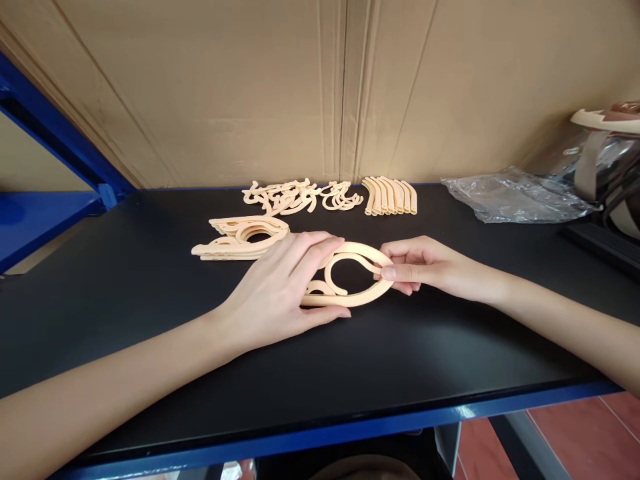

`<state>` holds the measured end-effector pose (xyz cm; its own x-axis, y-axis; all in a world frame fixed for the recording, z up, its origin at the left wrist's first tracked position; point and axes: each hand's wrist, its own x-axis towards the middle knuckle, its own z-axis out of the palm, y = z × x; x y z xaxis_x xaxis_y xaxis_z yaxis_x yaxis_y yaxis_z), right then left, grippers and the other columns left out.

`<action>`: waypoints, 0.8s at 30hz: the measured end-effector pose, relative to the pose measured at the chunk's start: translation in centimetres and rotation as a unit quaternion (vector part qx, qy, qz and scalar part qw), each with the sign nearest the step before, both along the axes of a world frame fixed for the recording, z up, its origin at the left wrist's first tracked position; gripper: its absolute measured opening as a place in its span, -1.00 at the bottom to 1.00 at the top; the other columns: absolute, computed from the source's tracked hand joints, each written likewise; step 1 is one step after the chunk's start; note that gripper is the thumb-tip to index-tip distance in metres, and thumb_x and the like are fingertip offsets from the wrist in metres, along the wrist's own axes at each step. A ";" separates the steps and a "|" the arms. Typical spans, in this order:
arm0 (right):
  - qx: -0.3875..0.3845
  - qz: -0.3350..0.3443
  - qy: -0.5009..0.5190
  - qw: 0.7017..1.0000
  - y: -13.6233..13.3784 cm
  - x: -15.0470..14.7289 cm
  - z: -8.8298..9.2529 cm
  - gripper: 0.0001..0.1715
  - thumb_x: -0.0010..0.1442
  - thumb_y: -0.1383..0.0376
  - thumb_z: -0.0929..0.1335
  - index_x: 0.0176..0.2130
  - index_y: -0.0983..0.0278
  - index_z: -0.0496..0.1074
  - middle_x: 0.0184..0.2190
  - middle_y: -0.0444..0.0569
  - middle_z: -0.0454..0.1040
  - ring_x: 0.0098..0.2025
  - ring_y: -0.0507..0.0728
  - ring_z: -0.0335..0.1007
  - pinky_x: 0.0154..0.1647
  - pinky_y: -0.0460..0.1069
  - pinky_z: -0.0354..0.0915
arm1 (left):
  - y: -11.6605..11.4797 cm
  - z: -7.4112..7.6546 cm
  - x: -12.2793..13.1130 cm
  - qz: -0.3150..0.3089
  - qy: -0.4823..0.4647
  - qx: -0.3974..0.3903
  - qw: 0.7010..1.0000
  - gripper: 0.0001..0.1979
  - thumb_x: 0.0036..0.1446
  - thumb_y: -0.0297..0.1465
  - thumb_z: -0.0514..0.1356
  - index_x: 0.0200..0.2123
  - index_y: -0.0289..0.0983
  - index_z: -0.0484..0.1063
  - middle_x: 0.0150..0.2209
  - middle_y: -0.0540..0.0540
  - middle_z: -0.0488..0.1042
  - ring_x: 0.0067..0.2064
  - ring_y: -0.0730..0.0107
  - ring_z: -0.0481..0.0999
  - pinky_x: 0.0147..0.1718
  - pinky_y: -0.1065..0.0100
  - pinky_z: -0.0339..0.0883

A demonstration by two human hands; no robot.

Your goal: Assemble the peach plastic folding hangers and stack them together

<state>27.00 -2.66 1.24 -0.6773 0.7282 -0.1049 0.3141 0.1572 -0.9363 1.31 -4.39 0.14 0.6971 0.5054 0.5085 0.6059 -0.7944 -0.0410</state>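
A cream plastic folding hanger [367, 297] lies folded over the black tabletop, with a curved hook part inside its rounded outline. My left hand [285, 287] wraps over its left portion, fingers along the far edge and thumb at the near edge, hiding that end. At the rounded right end, my right hand [420, 267] pinches the hanger between thumb and fingers. Just beyond my left hand sits a stack of similar folded hangers [225, 250], partly covered by the fingers.
Along the back lie a loose pile of curved cream pieces [285, 197], a smaller group of hooks [341, 196] and a row of curved arms [390, 195]. A clear plastic bag [520, 197] rests at the right, before a cardboard wall [240, 87]. Blue metal edging [320, 440] borders the black table [150, 280].
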 end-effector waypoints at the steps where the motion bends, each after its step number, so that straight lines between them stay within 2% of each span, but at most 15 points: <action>1: -0.006 -0.001 0.003 1.000 0.0 0.0 0.0 -0.70 0.25 0.10 0.34 -0.33 0.31 0.39 -0.57 -0.22 0.28 -0.50 -0.04 0.15 -0.46 -0.08 0.07 | 0.0 0.0 0.0 0.004 0.007 0.005 1.000 -0.28 0.08 -0.09 0.29 0.16 -0.39 0.16 0.07 -0.28 0.36 0.06 0.08 0.38 0.05 0.20 0.29; 6: -0.019 -0.002 0.007 1.000 0.1 0.0 -0.1 -0.69 0.25 0.10 0.34 -0.33 0.31 0.39 -0.58 -0.22 0.27 -0.51 -0.04 0.14 -0.46 -0.07 0.07 | -0.1 0.3 0.0 0.014 0.024 0.001 1.000 -0.32 0.12 -0.08 0.25 0.17 -0.35 0.16 0.08 -0.28 0.37 0.06 0.02 0.39 0.05 0.13 0.28; 10: -0.021 0.000 0.003 1.000 0.1 0.0 -0.1 -0.68 0.24 0.09 0.34 -0.30 0.31 0.40 -0.57 -0.21 0.28 -0.50 -0.03 0.16 -0.46 -0.07 0.08 | -0.1 0.2 0.0 0.007 0.025 0.012 1.000 -0.32 0.12 -0.09 0.25 0.16 -0.40 0.19 0.07 -0.32 0.39 0.07 -0.01 0.39 0.07 0.10 0.27; 16: -0.029 0.012 0.012 0.999 -0.2 -0.3 0.3 -0.66 0.22 0.07 0.36 -0.33 0.31 0.39 -0.57 -0.21 0.29 -0.50 -0.04 0.18 -0.45 -0.09 0.11 | -0.8 0.3 0.5 -0.005 0.051 0.029 0.998 -0.41 0.17 -0.30 0.19 0.19 -0.45 0.15 0.14 -0.34 0.35 0.13 0.01 0.36 0.11 0.14 0.26; 19: -0.012 0.008 0.052 0.999 -0.1 -0.1 -0.1 -0.57 0.27 -0.01 0.28 -0.30 0.32 0.39 -0.54 -0.16 0.34 -0.49 -0.02 0.21 -0.45 -0.07 0.14 | -0.9 1.4 0.5 0.012 0.055 0.030 0.998 -0.45 0.15 -0.35 0.17 0.18 -0.43 0.18 0.14 -0.31 0.35 0.13 0.04 0.36 0.12 0.15 0.26; 21: -0.002 -0.016 0.082 0.996 0.3 0.1 -0.5 -0.49 0.32 -0.05 0.19 -0.22 0.32 0.39 -0.51 -0.13 0.37 -0.49 0.00 0.22 -0.44 -0.06 0.16 | -0.4 2.8 0.0 0.035 0.049 0.007 0.998 -0.46 0.15 -0.33 0.16 0.17 -0.40 0.20 0.14 -0.27 0.34 0.15 0.07 0.33 0.14 0.15 0.24; 24: 0.004 -0.057 0.073 0.996 0.8 0.4 -1.0 -0.50 0.32 -0.03 0.19 -0.13 0.32 0.41 -0.51 -0.12 0.37 -0.47 0.00 0.24 -0.43 -0.06 0.18 | 0.9 5.0 -1.6 0.070 0.042 -0.048 0.995 -0.46 0.16 -0.29 0.15 0.20 -0.33 0.21 0.13 -0.21 0.33 0.14 0.13 0.31 0.14 0.12 0.22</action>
<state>27.36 -1.83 0.23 -0.5986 0.8010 -0.0059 0.1908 0.1354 -0.9722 -0.29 -3.48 5.17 0.6544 0.6441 0.3960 0.7087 -0.7051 -0.0244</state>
